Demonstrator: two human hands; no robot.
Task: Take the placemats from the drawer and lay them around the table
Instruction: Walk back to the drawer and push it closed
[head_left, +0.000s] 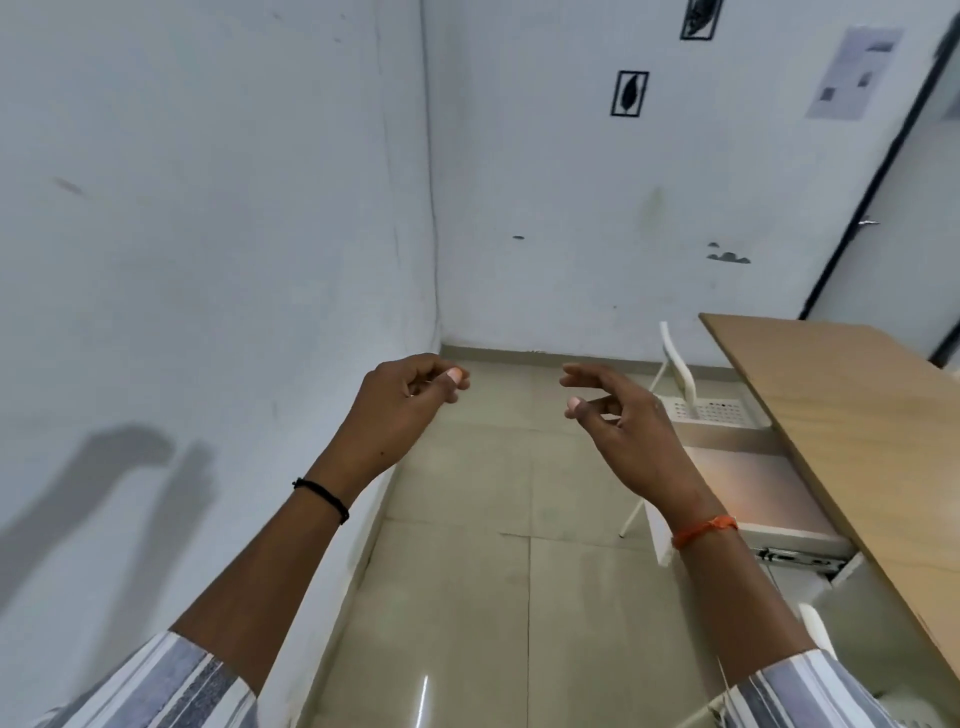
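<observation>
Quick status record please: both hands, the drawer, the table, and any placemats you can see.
left hand: raised in the air, fingers loosely curled, holding nothing
right hand: raised in the air, fingers part open, holding nothing
drawer: pulled open under the table edge, visible inside looks bare
table: wooden top at right, nothing on the visible part
placemats: none in view
chair: white, beyond the drawer
</observation>
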